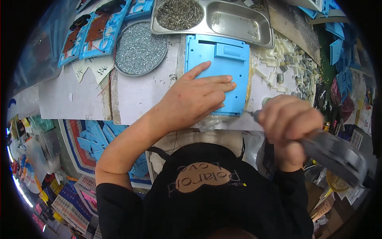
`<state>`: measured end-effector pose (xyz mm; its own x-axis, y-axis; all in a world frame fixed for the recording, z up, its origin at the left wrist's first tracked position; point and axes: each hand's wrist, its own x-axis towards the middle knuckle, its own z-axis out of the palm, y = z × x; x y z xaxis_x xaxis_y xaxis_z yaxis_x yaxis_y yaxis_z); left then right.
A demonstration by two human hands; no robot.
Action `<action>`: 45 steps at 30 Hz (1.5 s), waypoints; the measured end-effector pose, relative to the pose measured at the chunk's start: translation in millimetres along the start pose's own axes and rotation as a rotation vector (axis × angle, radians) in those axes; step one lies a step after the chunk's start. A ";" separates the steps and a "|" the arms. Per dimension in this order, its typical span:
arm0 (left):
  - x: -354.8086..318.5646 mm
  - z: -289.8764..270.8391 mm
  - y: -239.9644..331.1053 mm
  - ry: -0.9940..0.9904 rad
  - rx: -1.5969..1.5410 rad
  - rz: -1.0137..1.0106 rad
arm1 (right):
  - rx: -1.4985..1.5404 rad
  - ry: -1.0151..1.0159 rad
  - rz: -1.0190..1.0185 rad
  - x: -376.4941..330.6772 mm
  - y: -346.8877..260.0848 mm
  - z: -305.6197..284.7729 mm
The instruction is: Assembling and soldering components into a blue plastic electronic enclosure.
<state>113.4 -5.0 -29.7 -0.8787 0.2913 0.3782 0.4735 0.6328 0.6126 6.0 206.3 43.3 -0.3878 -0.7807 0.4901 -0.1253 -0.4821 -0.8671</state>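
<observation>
My left hand point(195, 97) lies flat, fingers spread, on a light blue plastic panel point(217, 59) at the near edge of the white worktable point(139, 95). My right hand point(288, 119) is closed around the grey body of an electric screwdriver point(338, 153), blurred, whose tip points at the panel's lower right corner. The screwdriver's rear end runs off toward the lower right.
A round tray of small silver screws point(139, 49) sits left of the panel. Behind it stands a divided steel tray point(223, 18) with more screws. White plastic bits point(280, 63) are heaped at the right. Blue parts point(99, 32) lie at the back left and in a bin point(95, 139) below.
</observation>
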 end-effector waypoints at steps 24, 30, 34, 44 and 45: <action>0.7 -4.2 -3.1 -0.045 -0.054 -0.035 | -0.093 0.005 0.044 43.4 34.2 -27.5; 2.2 -4.5 -1.0 -0.043 -0.055 -0.041 | -0.032 0.170 -0.060 81.4 49.2 -58.5; 3.8 -5.6 -2.9 -0.051 -0.039 -0.020 | -0.113 0.208 0.099 80.3 57.3 -59.2; 1.8 -4.8 -0.9 -0.054 -0.080 -0.056 | -0.080 0.176 0.047 80.7 67.6 -56.0; 1.9 -5.2 -1.3 -0.057 -0.085 -0.055 | -0.075 0.179 0.048 79.7 68.4 -57.2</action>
<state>111.4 -9.0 -26.2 -0.9045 0.2992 0.3038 0.4255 0.5866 0.6891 -85.7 133.9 17.9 -0.5505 -0.7157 0.4297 -0.1680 -0.4092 -0.8968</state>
